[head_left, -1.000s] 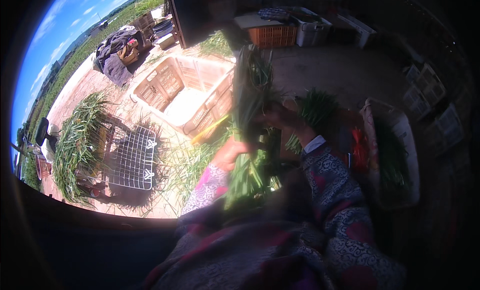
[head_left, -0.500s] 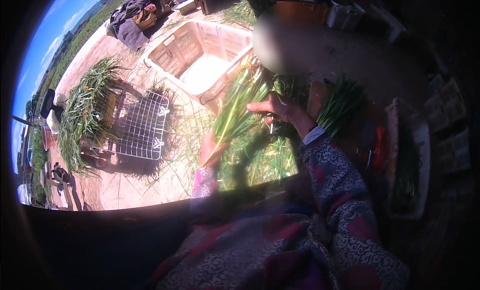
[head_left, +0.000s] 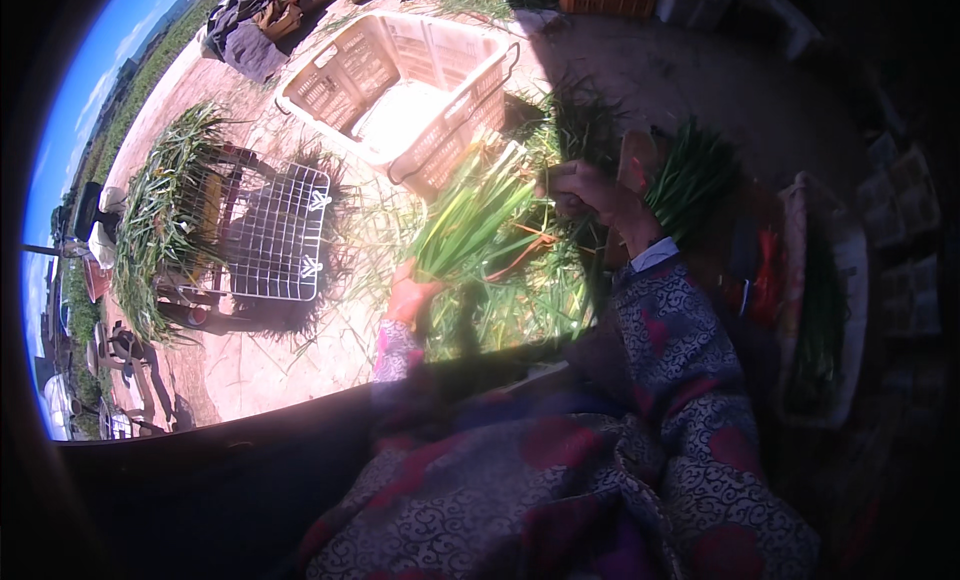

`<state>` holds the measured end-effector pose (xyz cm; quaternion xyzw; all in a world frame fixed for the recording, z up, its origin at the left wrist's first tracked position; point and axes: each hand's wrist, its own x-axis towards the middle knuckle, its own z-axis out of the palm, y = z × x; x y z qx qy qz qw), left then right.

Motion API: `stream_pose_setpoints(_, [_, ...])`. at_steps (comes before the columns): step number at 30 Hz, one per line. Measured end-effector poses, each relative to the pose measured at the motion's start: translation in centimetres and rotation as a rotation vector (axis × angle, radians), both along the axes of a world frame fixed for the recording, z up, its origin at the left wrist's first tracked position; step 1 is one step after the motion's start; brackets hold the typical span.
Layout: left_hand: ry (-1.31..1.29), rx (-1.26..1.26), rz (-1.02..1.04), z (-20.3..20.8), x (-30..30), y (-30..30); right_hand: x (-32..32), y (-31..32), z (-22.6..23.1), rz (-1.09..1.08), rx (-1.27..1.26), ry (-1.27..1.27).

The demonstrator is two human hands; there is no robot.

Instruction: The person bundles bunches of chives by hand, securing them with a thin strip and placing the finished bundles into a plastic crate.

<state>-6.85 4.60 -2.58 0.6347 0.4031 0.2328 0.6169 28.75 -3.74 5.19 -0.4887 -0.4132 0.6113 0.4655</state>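
My left hand (head_left: pixel 408 295) is closed round the lower part of a bunch of chives (head_left: pixel 470 225), long green leaves fanning up and to the right, with pale ends at the top. A few yellowish and reddish strands stick out of its right side. Just right of the bunch is my right hand (head_left: pixel 595 195), its fingers curled together. Whatever it pinches is hidden in shade. Loose green leaves (head_left: pixel 520 305) lie heaped beneath both hands. A darker green bundle (head_left: pixel 690 180) rests to the right of my right hand.
A pale plastic crate (head_left: pixel 455 130) with wire handles stands beyond the bunch. On the left, a wire rack (head_left: pixel 275 235) adjoins a pile of greens (head_left: pixel 165 220). Dark clothing (head_left: pixel 250 35) lies at the far left. A long pale crate (head_left: pixel 850 310) holds greens at right.
My right hand has drawn away to the right from the bunch, and its outstretched finger has curled in. The bunch leans more to the right. A blurred round shape beyond it has gone.
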Motion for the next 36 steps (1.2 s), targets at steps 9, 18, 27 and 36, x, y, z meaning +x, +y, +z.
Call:
stream_pose_setpoints(9, [-0.037,-0.083,0.139,-4.5,-2.2,0.4,-0.9,-2.8,12.1,-0.476,0.267,0.424])
stream_pose_setpoints(18, [-0.092,-0.259,0.165,-0.9,1.0,-0.1,-2.3,-0.9,-3.8,0.389,-0.136,-0.795])
stream_pose_setpoints(27, [-0.250,-0.270,0.046,3.2,4.6,-5.2,-10.7,-0.2,2.2,-0.267,-0.059,0.415])
stream_pose_setpoints(36, [-0.727,-0.948,-0.037,4.7,5.6,-7.3,-8.2,0.8,-3.7,-0.259,0.062,0.599])
